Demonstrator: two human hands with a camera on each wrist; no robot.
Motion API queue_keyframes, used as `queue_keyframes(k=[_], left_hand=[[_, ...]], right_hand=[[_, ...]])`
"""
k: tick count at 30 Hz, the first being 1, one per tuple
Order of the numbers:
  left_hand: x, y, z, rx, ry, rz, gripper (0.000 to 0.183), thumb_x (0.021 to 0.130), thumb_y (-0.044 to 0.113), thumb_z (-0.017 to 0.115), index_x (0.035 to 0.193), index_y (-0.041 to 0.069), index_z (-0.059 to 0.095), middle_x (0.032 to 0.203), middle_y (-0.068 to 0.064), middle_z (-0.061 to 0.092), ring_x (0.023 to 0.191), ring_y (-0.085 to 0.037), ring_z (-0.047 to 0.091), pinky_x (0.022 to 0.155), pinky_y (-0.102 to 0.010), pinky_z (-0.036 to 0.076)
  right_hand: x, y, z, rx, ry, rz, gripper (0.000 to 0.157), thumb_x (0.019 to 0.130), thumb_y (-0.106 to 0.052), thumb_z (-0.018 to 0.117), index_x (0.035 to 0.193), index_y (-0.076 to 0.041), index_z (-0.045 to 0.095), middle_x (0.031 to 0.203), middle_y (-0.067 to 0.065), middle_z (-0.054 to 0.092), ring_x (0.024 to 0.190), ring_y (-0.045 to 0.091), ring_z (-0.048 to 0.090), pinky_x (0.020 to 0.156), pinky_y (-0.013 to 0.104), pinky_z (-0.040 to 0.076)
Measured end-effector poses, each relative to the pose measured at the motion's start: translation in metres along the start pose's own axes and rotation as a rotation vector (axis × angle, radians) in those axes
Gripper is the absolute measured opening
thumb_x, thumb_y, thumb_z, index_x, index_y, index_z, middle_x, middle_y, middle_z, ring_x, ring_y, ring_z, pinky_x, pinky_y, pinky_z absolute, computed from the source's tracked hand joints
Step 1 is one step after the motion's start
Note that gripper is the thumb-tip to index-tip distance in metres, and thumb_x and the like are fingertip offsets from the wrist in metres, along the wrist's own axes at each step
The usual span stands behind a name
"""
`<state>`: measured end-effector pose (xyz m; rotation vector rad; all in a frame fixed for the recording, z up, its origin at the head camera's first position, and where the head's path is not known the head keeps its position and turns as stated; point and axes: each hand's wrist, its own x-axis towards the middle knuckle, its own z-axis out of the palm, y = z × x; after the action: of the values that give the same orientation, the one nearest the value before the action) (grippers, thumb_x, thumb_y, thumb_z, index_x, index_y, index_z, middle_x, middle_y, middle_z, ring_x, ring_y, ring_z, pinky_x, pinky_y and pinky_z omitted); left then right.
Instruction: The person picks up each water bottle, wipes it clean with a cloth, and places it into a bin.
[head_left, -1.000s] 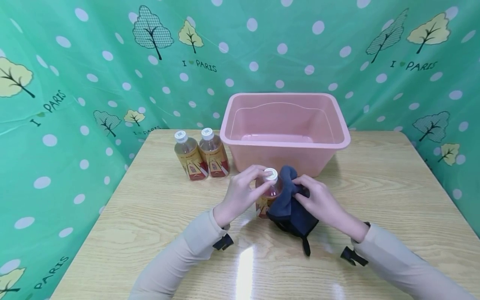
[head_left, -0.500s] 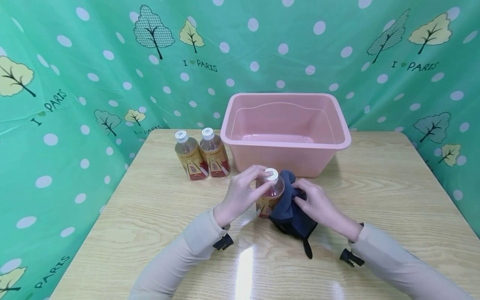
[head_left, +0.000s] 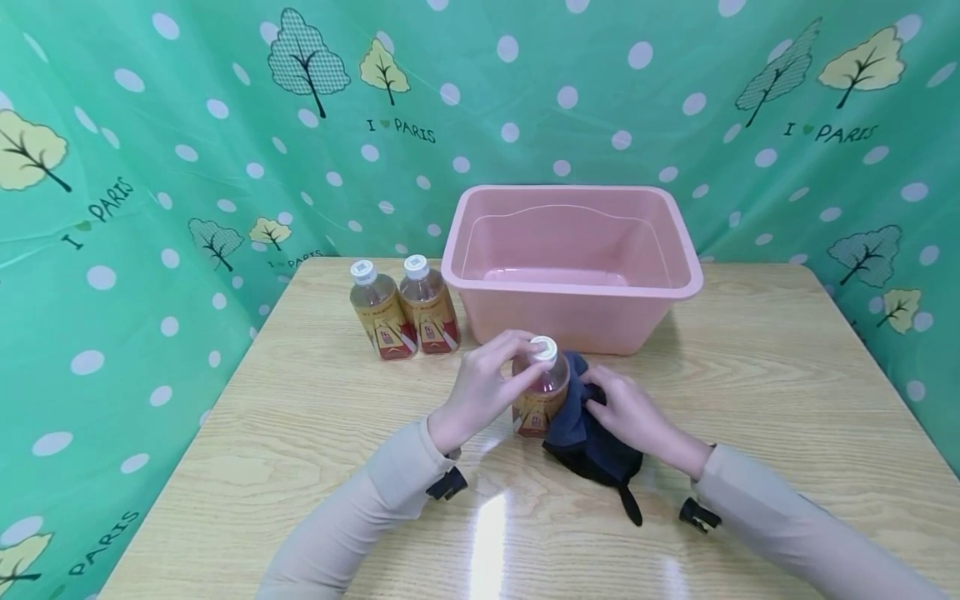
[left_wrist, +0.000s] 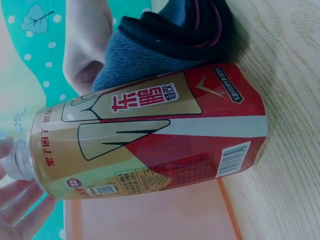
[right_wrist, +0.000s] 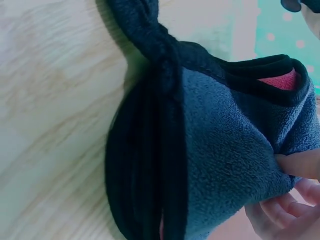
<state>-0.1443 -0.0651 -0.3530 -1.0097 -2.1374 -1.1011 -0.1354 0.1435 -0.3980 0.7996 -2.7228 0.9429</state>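
Observation:
My left hand (head_left: 483, 387) grips a drink bottle (head_left: 536, 414) by its white cap and neck, with the base standing on the table. In the left wrist view the gold and red label of the bottle (left_wrist: 150, 145) faces the camera. Right of it lies a dark blue fleecy cloth (head_left: 600, 450) with black edging and a loop, close against the bottle. My right hand (head_left: 633, 408) pinches a fold of this cloth. Seen from the right wrist, the cloth (right_wrist: 225, 155) is bunched, a bit of pink lining shows, and the thumb presses into the fabric.
Two similar bottles, one on the left (head_left: 384, 321) and one beside it (head_left: 430, 312), stand upright at the back left. A pink bin (head_left: 555, 312) stands behind my hands, against the green curtain (head_left: 480, 100). Everything rests on a wooden table (head_left: 300, 433).
The cloth has slid down and a little to the right, its raised top fold sinking lower. My right hand has shifted slightly down and left with it. Left hand and bottle stay put.

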Motion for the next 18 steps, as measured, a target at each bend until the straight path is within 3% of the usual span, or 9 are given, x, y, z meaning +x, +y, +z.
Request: queue_keyframes(k=[18], left_hand=[[0.001,0.0,0.0,0.006,-0.004,0.0,0.016,0.076,0.01,0.069,0.089,0.002,0.061,0.09,-0.008,0.063,0.076,-0.011,0.058,0.064,-0.018,0.049]], right_hand=[[-0.002,0.012,0.015,-0.067,-0.102,0.026,0.022,0.07,0.007,0.066,0.09,0.003,0.059,0.086,0.01,0.058,0.079,0.022,0.059,0.064,0.035,0.049]])
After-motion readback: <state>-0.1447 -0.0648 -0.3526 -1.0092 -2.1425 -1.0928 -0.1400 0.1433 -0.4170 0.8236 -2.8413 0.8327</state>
